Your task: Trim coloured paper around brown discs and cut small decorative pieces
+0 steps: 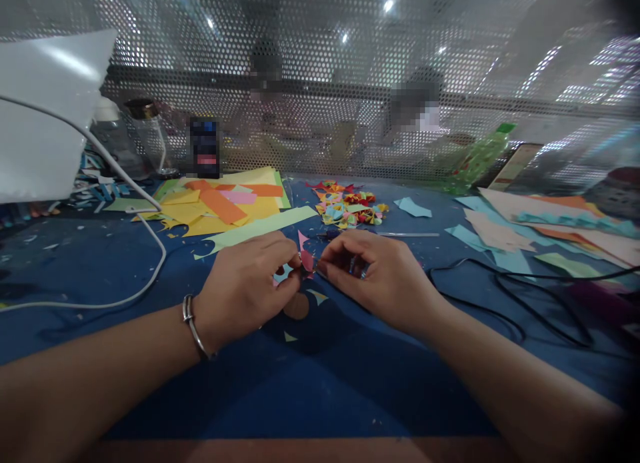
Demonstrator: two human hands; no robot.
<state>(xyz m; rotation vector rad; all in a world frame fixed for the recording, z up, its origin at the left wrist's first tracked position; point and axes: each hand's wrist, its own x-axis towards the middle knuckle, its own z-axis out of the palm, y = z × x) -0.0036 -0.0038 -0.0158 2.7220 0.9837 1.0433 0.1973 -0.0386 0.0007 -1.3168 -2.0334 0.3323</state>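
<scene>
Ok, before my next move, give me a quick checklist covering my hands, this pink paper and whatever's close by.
1. Pink paper piece in the left hand's grip: ok, pinched at the fingertips.
2. Right hand within reach of it: ok, fingertips beside the paper; whether they touch it, cannot tell.
3. Table free of scraps below the hands: not ok, small scraps lie there.
4. Folded pieces gathered: ok, heaped beyond the hands.
5. White cable away from the left hand: ok, it lies apart, further left.
6. Black cable off the right forearm: cannot tell, it lies close alongside.
</scene>
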